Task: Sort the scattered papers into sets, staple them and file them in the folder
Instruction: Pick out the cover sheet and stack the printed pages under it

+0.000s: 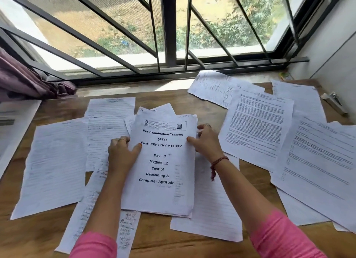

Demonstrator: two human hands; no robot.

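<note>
While gripped at both long edges, thick stack of white printed sheets [161, 161] topped by a cover page headed "Pre Examination Training", lying mid-desk on the brown wood-grain tabletop [208, 107]. Left hand [122, 153] curled round the stack's left edge, thumb on the cover page, fingers tucked beneath; right hand [207, 140] pinching the right edge, thumb on top, ringed finger bent over the upper corner. Loose ruled handwritten sheets [55, 165] flat and thin to the left and under the stack, some overlapping. Densely typed white pages [258, 126] fanned across the right side, edges slightly lifted. Grey metal stapler [335, 102] at the far right beside the wall, apart from the papers. Pale flat folder-like sheet [17, 123] at the left edge, contents not discernible. Purple gathered curtain [23, 78] beside the dark barred window [169, 36].
</note>
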